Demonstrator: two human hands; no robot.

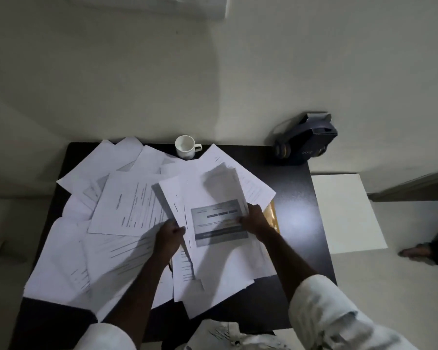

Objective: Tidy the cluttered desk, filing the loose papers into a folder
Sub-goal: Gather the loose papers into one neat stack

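Loose white printed papers (127, 205) lie scattered and overlapping across the black desk (299, 198). Both my hands hold a small stack of sheets (213, 198) lifted above the pile; its top page bears a grey printed box. My left hand (168, 234) grips the stack's left edge, and my right hand (254, 219) pinches its right edge. A yellowish-brown folder or envelope (272, 214) peeks out under the papers just right of my right hand; most of it is hidden.
A white mug (186, 147) stands at the desk's far edge. A dark box with headphones (306, 141) sits on the far right corner. A white board or sheet (347, 213) lies right of the desk. A person's foot (415, 252) shows at far right.
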